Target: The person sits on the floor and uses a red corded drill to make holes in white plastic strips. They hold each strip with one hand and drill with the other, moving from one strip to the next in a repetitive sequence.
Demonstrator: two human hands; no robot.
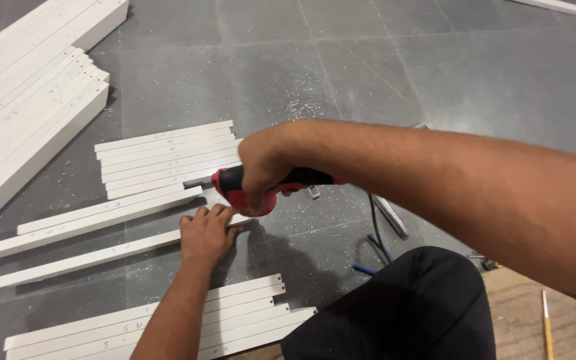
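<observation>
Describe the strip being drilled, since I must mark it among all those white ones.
On the grey tiled floor, find the red power tool in the right hand. Under it lies one white strip, alone, pinned by the left hand, unlike the stacked bundles around it.

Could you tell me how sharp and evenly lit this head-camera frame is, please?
Head view: even, soft light, no glare on the grey floor; a faint shadow beside the left hand; the right hand and red drill are slightly blurred; the white slats stay crisp.

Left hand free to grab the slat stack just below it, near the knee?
Probably not right now: the left hand is pressing down a white slat under the red drill. The near stack itself lies unobstructed beside the forearm.
</observation>
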